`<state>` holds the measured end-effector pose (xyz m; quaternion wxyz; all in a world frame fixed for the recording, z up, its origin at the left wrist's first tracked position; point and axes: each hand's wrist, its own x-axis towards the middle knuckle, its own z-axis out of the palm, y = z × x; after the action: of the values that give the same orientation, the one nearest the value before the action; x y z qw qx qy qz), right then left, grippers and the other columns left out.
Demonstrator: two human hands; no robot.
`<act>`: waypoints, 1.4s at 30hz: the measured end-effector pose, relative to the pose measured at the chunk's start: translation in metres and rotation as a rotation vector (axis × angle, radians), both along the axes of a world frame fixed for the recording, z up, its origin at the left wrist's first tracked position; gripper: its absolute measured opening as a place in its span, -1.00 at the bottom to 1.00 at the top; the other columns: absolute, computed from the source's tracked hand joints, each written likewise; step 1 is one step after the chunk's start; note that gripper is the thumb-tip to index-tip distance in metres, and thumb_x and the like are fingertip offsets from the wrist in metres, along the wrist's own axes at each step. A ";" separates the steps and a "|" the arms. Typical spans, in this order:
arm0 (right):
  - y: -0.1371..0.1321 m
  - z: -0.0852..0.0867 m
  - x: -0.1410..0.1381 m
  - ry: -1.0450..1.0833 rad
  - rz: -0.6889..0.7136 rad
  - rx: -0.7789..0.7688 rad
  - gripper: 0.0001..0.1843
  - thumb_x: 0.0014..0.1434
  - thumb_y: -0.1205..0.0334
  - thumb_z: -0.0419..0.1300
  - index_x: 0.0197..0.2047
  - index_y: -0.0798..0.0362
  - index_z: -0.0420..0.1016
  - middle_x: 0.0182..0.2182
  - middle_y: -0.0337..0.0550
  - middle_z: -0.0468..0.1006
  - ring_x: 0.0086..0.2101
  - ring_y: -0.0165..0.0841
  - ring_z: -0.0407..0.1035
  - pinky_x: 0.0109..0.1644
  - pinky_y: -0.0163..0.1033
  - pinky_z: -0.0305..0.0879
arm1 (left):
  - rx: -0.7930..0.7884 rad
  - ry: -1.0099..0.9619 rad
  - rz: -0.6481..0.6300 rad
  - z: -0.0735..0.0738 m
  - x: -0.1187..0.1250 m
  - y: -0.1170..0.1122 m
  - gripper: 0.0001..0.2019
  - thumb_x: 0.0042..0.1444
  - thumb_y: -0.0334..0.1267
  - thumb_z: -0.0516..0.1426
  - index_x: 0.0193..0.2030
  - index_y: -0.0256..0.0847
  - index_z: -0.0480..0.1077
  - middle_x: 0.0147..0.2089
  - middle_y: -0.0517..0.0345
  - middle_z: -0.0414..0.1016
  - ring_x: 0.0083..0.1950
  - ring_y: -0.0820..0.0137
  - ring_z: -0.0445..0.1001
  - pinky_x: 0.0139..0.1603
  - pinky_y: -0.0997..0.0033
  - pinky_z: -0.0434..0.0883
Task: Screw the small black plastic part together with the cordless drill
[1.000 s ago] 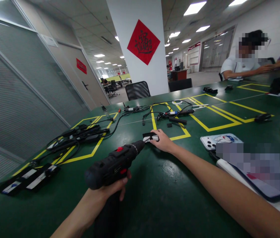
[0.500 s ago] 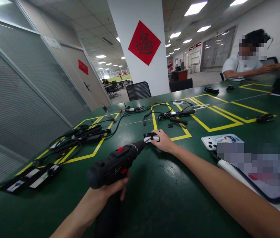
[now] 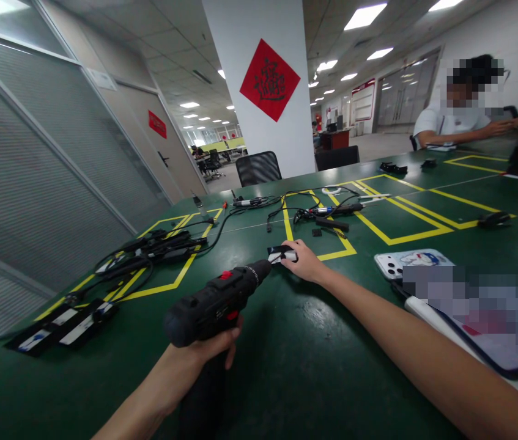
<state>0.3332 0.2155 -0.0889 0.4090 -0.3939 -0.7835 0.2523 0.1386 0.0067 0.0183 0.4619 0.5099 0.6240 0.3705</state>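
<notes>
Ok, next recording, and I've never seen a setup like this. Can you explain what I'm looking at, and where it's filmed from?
There is no robot here: these are a person's own bare hands. Every picture comes from one camera worn on that person's head, looking forward and down.

The left hand grips a black power drill. The right hand holds a small black-and-white piece. The drill points toward that piece; whether its tip touches it is hard to tell.

The green table carries yellow lines marking out boxes. Black cables lie in a tangle on the left, and a phone lies on the right. Beyond, someone in a white top sits across the table.
</notes>
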 end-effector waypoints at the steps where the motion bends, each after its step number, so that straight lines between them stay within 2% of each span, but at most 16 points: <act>1: 0.000 0.000 0.000 -0.001 0.001 -0.002 -0.52 0.09 0.15 0.19 0.09 -0.01 0.30 -0.10 -0.11 0.27 -0.14 -0.33 0.32 0.06 -0.18 0.20 | -0.002 0.004 -0.008 0.000 0.000 0.000 -0.71 -0.03 -0.12 0.21 -0.23 -0.27 0.39 -0.49 0.19 0.44 -0.56 0.40 0.34 -0.44 0.37 0.26; 9: -0.002 0.003 0.001 -0.016 -0.002 -0.012 -0.51 0.09 0.15 0.19 0.11 -0.01 0.28 -0.09 -0.11 0.27 -0.15 -0.34 0.32 0.05 -0.20 0.20 | -0.031 0.022 -0.056 0.003 -0.001 -0.001 -0.71 0.04 -0.09 0.16 -0.21 -0.28 0.37 -0.61 0.22 0.41 -0.52 0.36 0.33 -0.42 0.37 0.23; 14: -0.004 0.005 0.001 -0.017 0.001 0.001 -0.54 0.08 0.18 0.19 0.08 -0.01 0.31 -0.12 -0.13 0.28 -0.15 -0.33 0.31 0.05 -0.19 0.20 | -0.062 0.026 -0.088 0.006 -0.002 0.000 -0.73 0.05 -0.12 0.18 -0.20 -0.27 0.36 -0.54 0.23 0.42 -0.50 0.39 0.34 -0.40 0.38 0.25; 21: -0.003 0.003 0.000 -0.016 0.001 0.004 -0.54 0.08 0.20 0.19 0.08 -0.01 0.31 -0.11 -0.13 0.28 -0.15 -0.34 0.32 0.04 -0.20 0.21 | -0.071 0.022 -0.092 0.004 -0.004 -0.001 -0.77 0.08 -0.16 0.16 -0.20 -0.26 0.35 -0.56 0.24 0.40 -0.50 0.39 0.34 -0.41 0.40 0.26; 25: -0.002 0.002 0.000 -0.004 0.002 0.016 -0.54 0.07 0.20 0.19 0.07 -0.01 0.31 -0.12 -0.13 0.29 -0.15 -0.34 0.31 0.06 -0.20 0.20 | -0.040 0.006 -0.103 0.004 -0.004 -0.001 -0.80 0.08 -0.19 0.16 -0.19 -0.22 0.33 -0.43 0.24 0.42 -0.50 0.43 0.34 -0.36 0.38 0.29; 31: -0.002 0.002 0.000 -0.013 -0.002 0.013 -0.55 0.08 0.20 0.18 0.06 -0.01 0.31 -0.12 -0.14 0.28 -0.15 -0.34 0.31 0.05 -0.20 0.20 | -0.046 0.041 -0.105 0.007 -0.003 -0.001 -0.79 0.10 -0.17 0.15 -0.20 -0.25 0.34 -0.53 0.25 0.40 -0.48 0.39 0.34 -0.31 0.35 0.28; 36: -0.003 0.003 0.000 -0.005 -0.002 0.008 -0.55 0.08 0.20 0.19 0.07 -0.01 0.31 -0.11 -0.14 0.29 -0.16 -0.34 0.32 0.05 -0.19 0.20 | -0.069 0.030 -0.100 0.006 -0.003 -0.002 -0.76 0.10 -0.15 0.14 -0.17 -0.27 0.35 -0.57 0.23 0.42 -0.49 0.37 0.35 -0.41 0.40 0.23; 42: -0.003 0.005 0.000 -0.009 0.004 0.000 -0.55 0.07 0.21 0.19 0.06 -0.01 0.32 -0.12 -0.14 0.29 -0.15 -0.34 0.31 0.05 -0.19 0.20 | -0.049 -0.014 -0.091 0.005 -0.005 -0.001 -0.78 0.06 -0.19 0.17 -0.19 -0.26 0.36 -0.50 0.21 0.43 -0.51 0.39 0.35 -0.41 0.39 0.27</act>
<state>0.3337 0.2124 -0.0840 0.4051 -0.3933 -0.7862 0.2513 0.1338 0.0060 0.0228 0.4948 0.5237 0.6059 0.3373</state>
